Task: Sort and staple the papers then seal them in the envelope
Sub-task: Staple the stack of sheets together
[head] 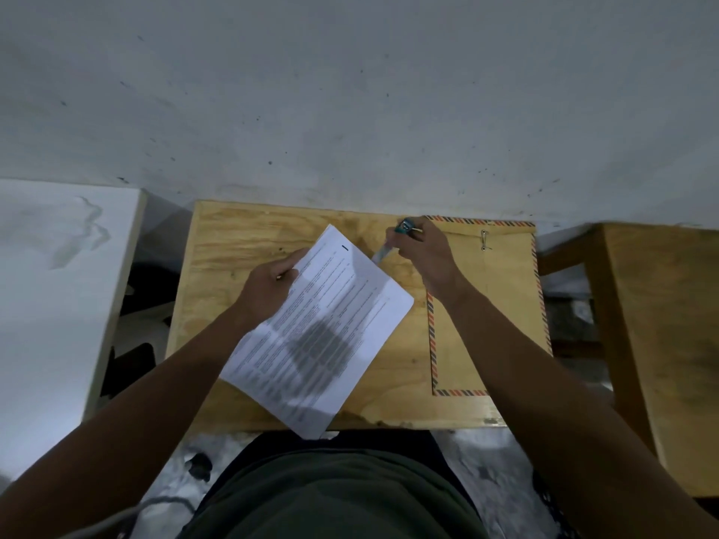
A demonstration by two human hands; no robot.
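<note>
A stack of printed white papers [323, 324] is held tilted above the small wooden table [218, 266]. My left hand [268, 289] grips the stack by its upper left edge. A small blue-green stapler [391, 243] is in my right hand [424, 254], which grips it just beyond the stack's top right edge; its metal nose points toward the papers. A brown envelope [502, 305] with a red and blue striped border and a string clasp lies flat on the table's right side, partly under my right forearm.
A white surface [58, 289] stands to the left of the table and a wooden stool or bench [657, 324] to the right. A grey wall rises behind. Dark objects lie on the floor between the white surface and the table.
</note>
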